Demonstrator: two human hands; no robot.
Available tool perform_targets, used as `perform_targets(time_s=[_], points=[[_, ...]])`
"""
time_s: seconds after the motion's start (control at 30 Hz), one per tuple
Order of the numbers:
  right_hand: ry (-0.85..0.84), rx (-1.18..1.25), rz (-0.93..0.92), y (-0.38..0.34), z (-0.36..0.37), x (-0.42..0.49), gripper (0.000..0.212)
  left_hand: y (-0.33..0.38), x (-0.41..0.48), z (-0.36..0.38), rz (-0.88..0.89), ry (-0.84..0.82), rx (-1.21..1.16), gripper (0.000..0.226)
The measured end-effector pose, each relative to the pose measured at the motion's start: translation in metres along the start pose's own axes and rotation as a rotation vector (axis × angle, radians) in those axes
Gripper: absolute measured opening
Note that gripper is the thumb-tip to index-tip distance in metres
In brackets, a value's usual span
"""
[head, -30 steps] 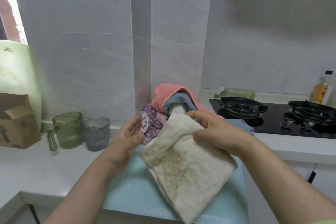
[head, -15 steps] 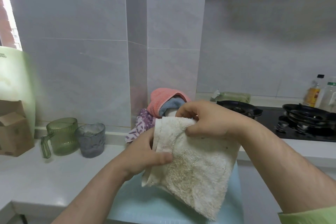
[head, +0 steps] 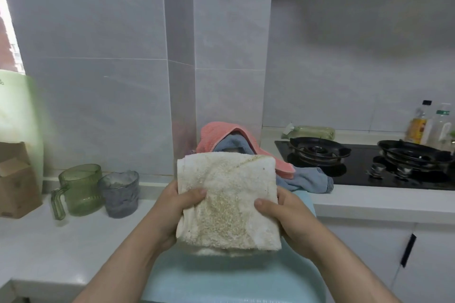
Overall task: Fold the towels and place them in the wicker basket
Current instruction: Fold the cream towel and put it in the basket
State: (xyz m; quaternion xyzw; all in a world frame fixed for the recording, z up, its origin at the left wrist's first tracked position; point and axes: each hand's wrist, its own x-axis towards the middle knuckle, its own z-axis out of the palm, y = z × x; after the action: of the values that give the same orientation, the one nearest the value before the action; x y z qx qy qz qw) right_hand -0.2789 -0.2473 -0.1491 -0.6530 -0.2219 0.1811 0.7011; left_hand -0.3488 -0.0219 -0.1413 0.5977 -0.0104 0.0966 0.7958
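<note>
A cream towel [head: 227,198], folded into a thick square, is held up in front of me. My left hand [head: 172,206] grips its left edge with the thumb on the front. My right hand [head: 283,214] grips its right edge the same way. Behind it lies a pile of towels: a pink towel [head: 214,133] draped over a blue towel [head: 310,179]. No wicker basket is in view.
A light blue board [head: 234,278] lies under the hands on the white counter [head: 49,241]. A green jug [head: 78,189] and a grey cup [head: 120,194] stand left, beside a cardboard box [head: 17,179]. A black gas hob [head: 364,165] and bottles [head: 418,125] are right.
The towel went from hanging slanted to a squared, folded block held level. My left hand moved onto its left edge and my right hand dropped from the top corner to its right edge.
</note>
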Motion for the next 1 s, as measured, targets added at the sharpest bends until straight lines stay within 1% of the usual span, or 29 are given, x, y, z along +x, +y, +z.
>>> perform_targets(time_s=[0.07,0.1,0.13,0.2,0.27,0.4,0.47,0.53,0.6,0.67,0.73,0.8,0.87,0.9,0.93,0.97,1.0], points=[[0.033,0.055,0.007,-0.006,-0.002,0.000,0.033,0.002,-0.003,-0.003,-0.082,-0.109,0.081,0.058],[0.044,0.066,0.013,-0.008,-0.004,0.000,0.028,0.002,-0.004,-0.005,-0.107,-0.146,0.114,0.063],[0.053,0.071,0.022,-0.010,-0.004,-0.002,0.026,0.002,-0.005,-0.005,-0.113,-0.157,0.125,0.065],[0.057,0.084,0.032,-0.012,-0.004,-0.005,0.026,-0.002,-0.004,-0.004,-0.088,-0.105,0.080,0.060],[0.058,0.094,0.040,-0.012,-0.004,-0.007,0.026,-0.006,-0.003,0.001,-0.082,-0.051,-0.005,0.055],[0.055,0.110,0.036,-0.013,-0.008,-0.011,0.027,-0.012,0.000,0.007,-0.128,-0.024,-0.110,0.055],[0.057,0.136,0.040,-0.014,-0.013,-0.010,0.027,-0.014,0.003,0.006,-0.136,-0.051,-0.106,0.051],[0.070,0.150,0.052,-0.014,-0.020,-0.007,0.026,-0.016,0.007,0.006,-0.138,-0.088,-0.052,0.043],[0.079,0.128,0.058,-0.012,-0.027,-0.002,0.027,-0.020,0.012,0.005,-0.127,-0.100,-0.029,0.042],[0.063,0.133,0.057,-0.008,-0.030,0.001,0.039,-0.022,0.015,0.004,-0.110,-0.072,-0.057,0.042],[0.034,0.206,0.040,-0.001,-0.029,0.003,0.050,-0.023,0.017,0.001,-0.106,-0.043,-0.122,0.041],[0.025,0.315,0.026,0.005,-0.028,0.006,0.052,-0.026,0.020,-0.001,-0.102,-0.026,-0.201,0.048],[0.029,0.385,0.004,0.007,-0.027,0.007,0.051,-0.029,0.022,-0.004,-0.123,-0.035,-0.267,0.077],[0.032,0.404,-0.001,0.007,-0.027,0.008,0.050,-0.030,0.021,-0.004,-0.146,-0.076,-0.286,0.083],[0.042,0.419,0.000,0.009,-0.027,0.008,0.052,-0.029,0.021,-0.002,-0.173,-0.115,-0.297,0.073],[0.055,0.435,0.001,0.011,-0.027,0.008,0.055,-0.030,0.021,-0.001,-0.193,-0.147,-0.306,0.054],[0.070,0.450,0.002,0.013,-0.026,0.008,0.057,-0.030,0.021,0.000,-0.207,-0.139,-0.315,0.041]])
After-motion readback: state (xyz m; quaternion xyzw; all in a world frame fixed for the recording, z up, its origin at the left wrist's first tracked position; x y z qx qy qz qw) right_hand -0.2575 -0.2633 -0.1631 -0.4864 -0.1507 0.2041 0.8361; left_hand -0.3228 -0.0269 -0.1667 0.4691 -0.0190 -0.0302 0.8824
